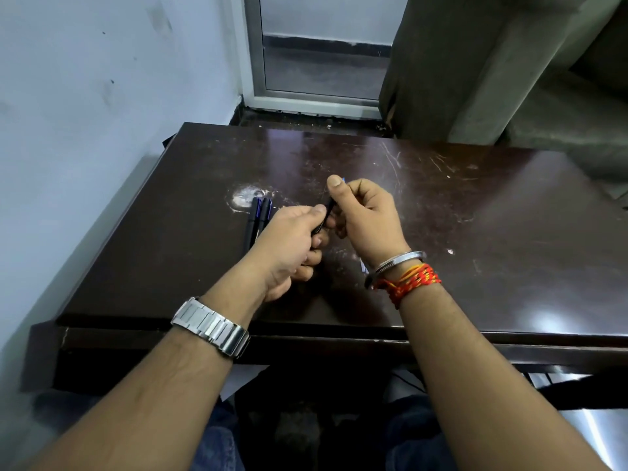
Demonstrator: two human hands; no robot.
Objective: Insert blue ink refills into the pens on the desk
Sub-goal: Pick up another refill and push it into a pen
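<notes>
My left hand: fingers curled tight on the slim black plastic pen, above the dark brown wooden desk. My right hand pinches its upper end, small blue tip at thumb. Other dark pens lie just left.

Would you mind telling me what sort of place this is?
Probably a plain office or study corner: a scratched dark brown wooden desk beside a pale painted wall, with an aluminium-framed glass panel beyond.
</notes>
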